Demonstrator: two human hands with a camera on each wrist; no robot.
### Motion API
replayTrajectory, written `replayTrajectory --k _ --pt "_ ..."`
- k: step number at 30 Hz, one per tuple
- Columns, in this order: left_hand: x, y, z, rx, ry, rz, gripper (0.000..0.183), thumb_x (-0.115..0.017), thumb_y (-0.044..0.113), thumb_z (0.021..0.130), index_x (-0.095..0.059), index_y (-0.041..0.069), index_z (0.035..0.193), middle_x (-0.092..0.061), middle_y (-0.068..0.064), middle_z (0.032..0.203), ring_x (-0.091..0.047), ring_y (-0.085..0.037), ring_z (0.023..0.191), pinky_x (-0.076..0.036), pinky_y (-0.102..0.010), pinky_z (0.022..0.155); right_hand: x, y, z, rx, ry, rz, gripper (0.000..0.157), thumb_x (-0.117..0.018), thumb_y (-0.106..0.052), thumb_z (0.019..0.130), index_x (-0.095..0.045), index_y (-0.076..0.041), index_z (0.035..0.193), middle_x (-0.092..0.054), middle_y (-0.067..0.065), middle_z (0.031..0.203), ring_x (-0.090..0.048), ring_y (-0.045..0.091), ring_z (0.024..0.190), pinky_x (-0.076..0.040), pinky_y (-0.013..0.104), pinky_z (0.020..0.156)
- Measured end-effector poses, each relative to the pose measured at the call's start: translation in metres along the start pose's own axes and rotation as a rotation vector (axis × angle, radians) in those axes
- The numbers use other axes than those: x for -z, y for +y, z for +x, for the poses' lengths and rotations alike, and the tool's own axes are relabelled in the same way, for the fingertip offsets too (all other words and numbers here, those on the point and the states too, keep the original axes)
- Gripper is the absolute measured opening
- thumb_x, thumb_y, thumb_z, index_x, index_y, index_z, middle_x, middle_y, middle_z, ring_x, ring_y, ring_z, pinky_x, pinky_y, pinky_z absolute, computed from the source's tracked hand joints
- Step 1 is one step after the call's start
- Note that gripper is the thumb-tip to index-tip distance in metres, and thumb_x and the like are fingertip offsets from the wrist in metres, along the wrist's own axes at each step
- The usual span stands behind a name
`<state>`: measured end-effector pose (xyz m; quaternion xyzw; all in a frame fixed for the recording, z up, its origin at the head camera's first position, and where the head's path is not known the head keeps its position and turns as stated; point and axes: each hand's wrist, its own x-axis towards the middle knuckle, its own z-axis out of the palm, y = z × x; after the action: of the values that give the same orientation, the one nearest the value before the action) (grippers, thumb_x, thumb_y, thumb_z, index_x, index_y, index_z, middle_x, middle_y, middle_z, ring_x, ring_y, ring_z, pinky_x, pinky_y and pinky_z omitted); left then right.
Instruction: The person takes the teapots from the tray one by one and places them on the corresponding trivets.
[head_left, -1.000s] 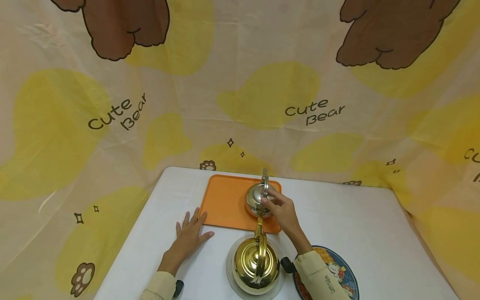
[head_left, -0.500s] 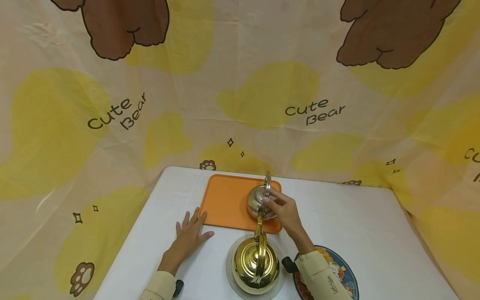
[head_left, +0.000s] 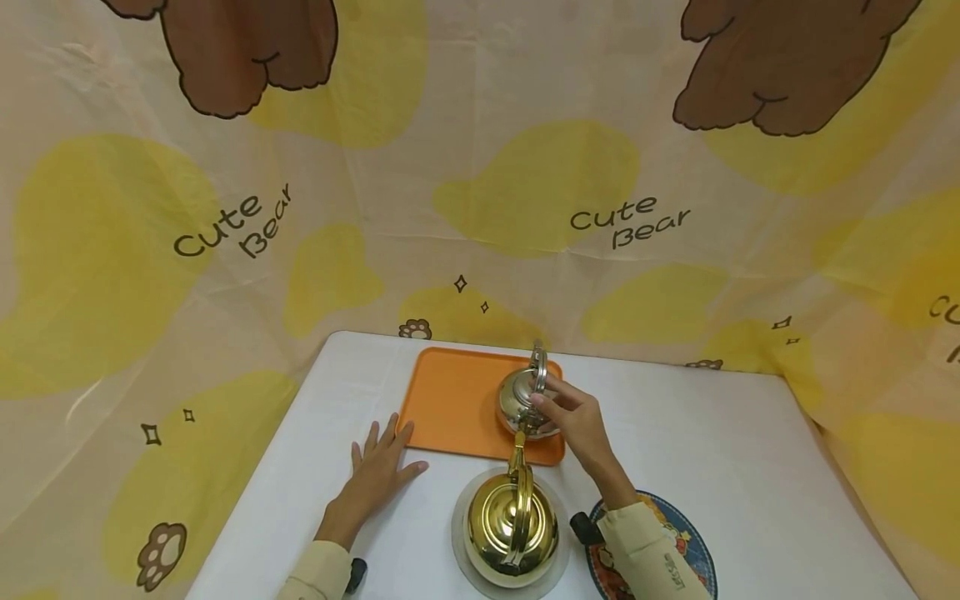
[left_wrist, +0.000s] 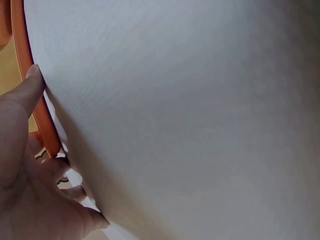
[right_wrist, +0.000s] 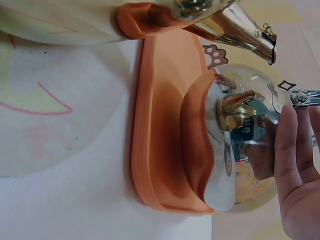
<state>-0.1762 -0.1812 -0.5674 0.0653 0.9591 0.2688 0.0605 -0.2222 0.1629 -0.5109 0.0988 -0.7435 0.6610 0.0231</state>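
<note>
My right hand point(head_left: 583, 423) holds the upright handle point(head_left: 540, 367) of a small silver kettle point(head_left: 514, 402), thumb and fingers around it above the lid. The kettle is over the right part of an orange tray point(head_left: 453, 400); its short spout point(right_wrist: 237, 103) shows in the right wrist view. My left hand point(head_left: 373, 477) lies with fingers spread on the white table, its forefinger at the tray's near left corner. In the left wrist view, a fingertip touches the tray rim point(left_wrist: 46, 125). Just nearer to me stands a larger gold kettle point(head_left: 495, 525), its spout reaching toward the silver one.
The gold kettle sits on a round pale mat point(head_left: 459, 542). A blue-rimmed plate with cartoon pictures point(head_left: 701, 554) lies partly under my right sleeve point(head_left: 648, 542). A yellow and beige printed cloth point(head_left: 480, 208) hangs behind the white table point(head_left: 750, 450).
The silver kettle has shifted slightly right and nearer over the tray, with my right hand moving along. My left hand, the tray and the gold kettle stay where they were.
</note>
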Motion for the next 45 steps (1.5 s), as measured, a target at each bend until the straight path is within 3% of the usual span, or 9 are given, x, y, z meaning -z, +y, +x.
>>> replayTrajectory --k 8,14,20,30,45 --pt "-0.001 0.000 0.000 0.008 -0.002 0.000 0.082 -0.074 0.041 0.098 -0.040 0.004 0.163 -0.020 -0.028 0.173 -0.009 -0.059 0.158 -0.002 -0.085 0.117 0.004 -0.007 -0.002 0.001 0.001 -0.004 0.046 -0.075 -0.019 0.101 -0.066 -0.008 0.145 -0.074 0.022 0.124 -0.071 0.037 0.086 -0.065 0.051 0.070" --pt "-0.001 -0.001 0.000 0.002 0.007 0.005 0.082 -0.074 0.042 0.098 -0.040 0.004 0.162 -0.021 -0.028 0.173 -0.010 -0.059 0.158 -0.003 -0.085 0.117 0.007 -0.010 -0.002 0.037 -0.001 -0.018 0.044 -0.073 -0.016 0.102 -0.066 -0.006 0.144 -0.074 0.024 0.123 -0.072 0.031 0.085 -0.065 0.050 0.069" --pt "-0.002 -0.001 0.001 -0.002 0.009 0.011 0.082 -0.074 0.043 0.098 -0.040 0.004 0.163 -0.021 -0.028 0.173 -0.010 -0.059 0.158 -0.004 -0.085 0.117 0.012 -0.014 -0.003 0.045 -0.006 -0.024 0.046 -0.072 -0.015 0.102 -0.063 -0.007 0.147 -0.072 0.023 0.130 -0.072 0.024 0.087 -0.066 0.041 0.069" --pt "0.002 0.002 0.000 -0.001 0.012 0.006 0.081 -0.074 0.042 0.098 -0.041 0.003 0.162 -0.022 -0.029 0.172 -0.011 -0.060 0.157 -0.004 -0.085 0.117 0.020 -0.022 -0.007 0.031 0.000 -0.037 0.049 -0.074 -0.019 0.102 -0.063 -0.007 0.148 -0.074 0.018 0.129 -0.071 0.025 0.087 -0.066 0.041 0.070" --pt "0.004 0.004 -0.001 0.010 0.002 0.002 0.082 -0.074 0.042 0.098 -0.041 0.003 0.162 -0.022 -0.029 0.172 -0.011 -0.060 0.157 -0.004 -0.084 0.118 0.032 -0.032 -0.016 0.102 0.023 -0.066 0.045 -0.072 -0.013 0.102 -0.065 -0.009 0.146 -0.073 0.020 0.128 -0.071 0.031 0.082 -0.065 0.039 0.067"
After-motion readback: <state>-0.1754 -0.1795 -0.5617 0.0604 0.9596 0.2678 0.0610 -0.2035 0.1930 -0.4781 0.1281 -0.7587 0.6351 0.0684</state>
